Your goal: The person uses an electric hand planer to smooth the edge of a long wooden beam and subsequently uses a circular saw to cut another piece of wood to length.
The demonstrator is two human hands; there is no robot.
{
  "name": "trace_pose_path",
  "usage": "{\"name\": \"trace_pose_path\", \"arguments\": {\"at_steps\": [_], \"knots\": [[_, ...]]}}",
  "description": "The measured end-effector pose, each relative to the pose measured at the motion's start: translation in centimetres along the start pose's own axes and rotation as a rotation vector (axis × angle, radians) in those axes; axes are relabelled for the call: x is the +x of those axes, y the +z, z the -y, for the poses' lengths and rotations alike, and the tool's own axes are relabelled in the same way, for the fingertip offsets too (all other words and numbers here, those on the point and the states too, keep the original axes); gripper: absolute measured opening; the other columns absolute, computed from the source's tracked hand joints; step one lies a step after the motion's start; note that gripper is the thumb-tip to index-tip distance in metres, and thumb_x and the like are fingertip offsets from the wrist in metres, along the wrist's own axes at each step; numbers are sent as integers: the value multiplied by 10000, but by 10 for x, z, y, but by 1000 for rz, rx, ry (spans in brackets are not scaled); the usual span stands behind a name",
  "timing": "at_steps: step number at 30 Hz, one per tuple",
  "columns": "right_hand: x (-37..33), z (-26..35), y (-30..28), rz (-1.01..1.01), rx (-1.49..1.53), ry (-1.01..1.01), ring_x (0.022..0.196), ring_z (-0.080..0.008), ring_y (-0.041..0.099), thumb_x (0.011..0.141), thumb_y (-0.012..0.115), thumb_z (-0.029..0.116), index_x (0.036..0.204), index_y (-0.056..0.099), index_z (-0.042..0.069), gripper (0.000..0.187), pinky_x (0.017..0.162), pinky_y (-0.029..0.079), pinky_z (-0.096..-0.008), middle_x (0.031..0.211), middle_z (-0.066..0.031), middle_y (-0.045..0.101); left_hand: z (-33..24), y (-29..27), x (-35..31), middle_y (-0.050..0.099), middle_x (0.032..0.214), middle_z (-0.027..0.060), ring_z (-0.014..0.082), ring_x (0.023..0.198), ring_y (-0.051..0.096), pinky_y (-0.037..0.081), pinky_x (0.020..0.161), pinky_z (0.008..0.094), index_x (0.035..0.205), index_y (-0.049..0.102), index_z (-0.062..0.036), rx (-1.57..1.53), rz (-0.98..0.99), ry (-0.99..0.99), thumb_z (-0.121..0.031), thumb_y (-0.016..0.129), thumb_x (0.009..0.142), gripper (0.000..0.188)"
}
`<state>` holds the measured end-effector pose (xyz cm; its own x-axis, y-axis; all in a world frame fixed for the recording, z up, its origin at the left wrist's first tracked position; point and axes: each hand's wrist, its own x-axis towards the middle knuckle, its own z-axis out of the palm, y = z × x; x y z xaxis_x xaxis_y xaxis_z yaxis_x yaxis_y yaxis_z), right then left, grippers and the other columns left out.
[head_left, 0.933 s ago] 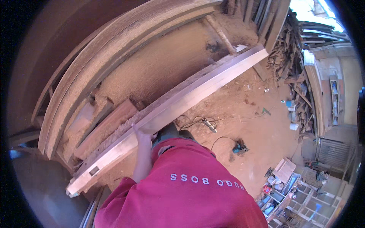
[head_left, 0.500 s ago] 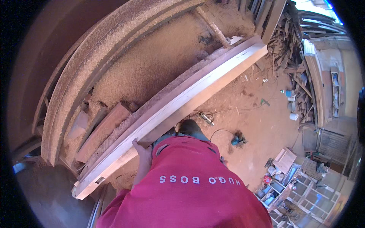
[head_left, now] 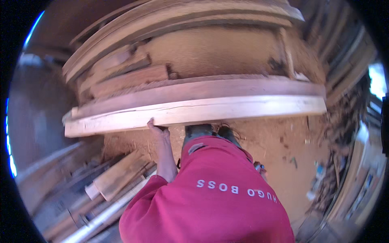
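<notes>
Sawdusty floor (head_left: 279,137) spreads below my red shirt (head_left: 214,202); past it my right hand (head_left: 261,170) is mostly hidden, its grip impossible to tell, while my left hand (head_left: 159,130) pinches the near edge of one pale beam (head_left: 202,110) lying crosswise before me. It looks heavy, stiff, best held near both ends; beyond lie at least two short offcuts (head_left: 131,79) and one thin pole (head_left: 288,57).
</notes>
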<state>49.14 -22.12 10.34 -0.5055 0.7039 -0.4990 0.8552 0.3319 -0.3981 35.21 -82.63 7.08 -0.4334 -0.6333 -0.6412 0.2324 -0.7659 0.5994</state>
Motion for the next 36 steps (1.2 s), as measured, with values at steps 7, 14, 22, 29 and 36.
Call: {"name": "trace_pose_path", "arguments": {"at_steps": [7, 14, 22, 29, 36], "knots": [[89, 28, 11, 191, -207, -312, 874, -231, 719, 907, 639, 196, 1098, 695, 43, 251, 696, 576, -387, 971, -130, 725, -46, -55, -134, 574, 1366, 153, 324, 1296, 550, 440, 1111, 478, 1419, 477, -18, -211, -74, 395, -365, 600, 813, 709], [125, 75, 44, 382, -417, -596, 875, -239, 724, 906, 641, 217, 1091, 706, 39, 265, 691, 575, -394, 967, -141, 731, -121, -99, -249, 606, 1268, 190, 344, 1209, 606, 506, 1049, 468, 1363, 487, 35, -300, -121, 750, -315, 597, 786, 684], [115, 91, 57, 476, -585, -766, 875, -248, 730, 904, 644, 241, 1083, 718, 34, 283, 686, 574, -402, 962, -154, 739, -198, -162, -382, 644, 1111, 117, 283, 1047, 623, 503, 936, 411, 1099, 646, 6, -207, -499, 1125, -306, 638, 738, 477], [79, 93, 61, 528, -692, -889, 875, -256, 735, 903, 646, 262, 1076, 729, 30, 301, 682, 572, -410, 957, -165, 746, -219, -261, -499, 639, 1051, 108, 277, 1062, 616, 502, 978, 412, 1063, 673, -31, -258, -675, 1390, -215, 668, 663, 441], [19, 99, 88, 594, -794, -1084, 875, -264, 740, 902, 648, 283, 1069, 739, 26, 320, 677, 571, -417, 953, -176, 753, -220, -315, -631, 568, 1347, 167, 374, 1250, 540, 422, 1088, 542, 1433, 490, -42, -117, -919, 1574, -307, 700, 637, 865]]}}
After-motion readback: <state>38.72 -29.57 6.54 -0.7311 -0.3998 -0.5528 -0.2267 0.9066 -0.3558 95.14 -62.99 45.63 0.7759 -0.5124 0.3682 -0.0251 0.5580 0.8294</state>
